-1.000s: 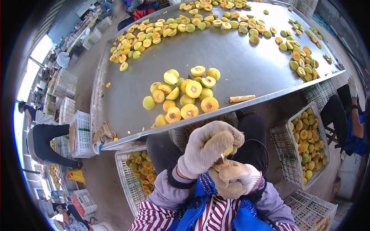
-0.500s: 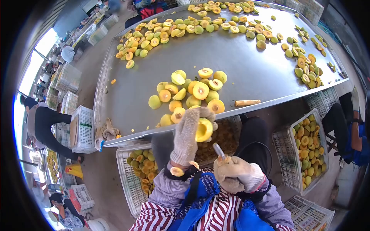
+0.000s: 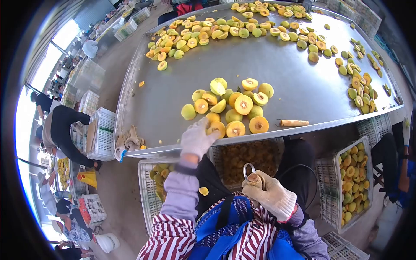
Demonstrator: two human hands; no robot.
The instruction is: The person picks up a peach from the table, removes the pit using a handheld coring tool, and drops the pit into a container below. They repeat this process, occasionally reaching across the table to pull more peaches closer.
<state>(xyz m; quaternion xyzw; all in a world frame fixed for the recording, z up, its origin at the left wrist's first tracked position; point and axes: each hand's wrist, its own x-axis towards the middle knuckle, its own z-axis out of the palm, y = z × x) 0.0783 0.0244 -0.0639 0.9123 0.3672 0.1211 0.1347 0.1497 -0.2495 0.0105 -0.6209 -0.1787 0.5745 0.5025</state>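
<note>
My left hand (image 3: 199, 138), in a pale knit glove, reaches over the near table edge. Its thumb and fingers are apart, at the left side of a halved yellow peach (image 3: 216, 129); some fingertips are hidden. Around it lies a small pile of green-skinned peach halves, one cut face up (image 3: 243, 105) with a brown centre. My right hand (image 3: 271, 195), gloved too, is closed round the wooden handle of a ring-ended pitting tool (image 3: 248, 170), above my lap. A yellow fruit scrap (image 3: 203, 191) shows beside my left sleeve.
The metal table (image 3: 182, 86) bears more peach halves (image 3: 225, 30) along its far side. A wooden-handled tool (image 3: 294, 123) lies by the near edge. Crates of fruit stand left (image 3: 149, 190) and right (image 3: 342, 186); a crate of scraps (image 3: 247, 160) sits below. Gloves (image 3: 129, 139) lie at the left corner.
The hollowed peach half has left my left hand, which has moved left and forward to the pile. The ring tool has turned in my right hand. The camera view has shifted.
</note>
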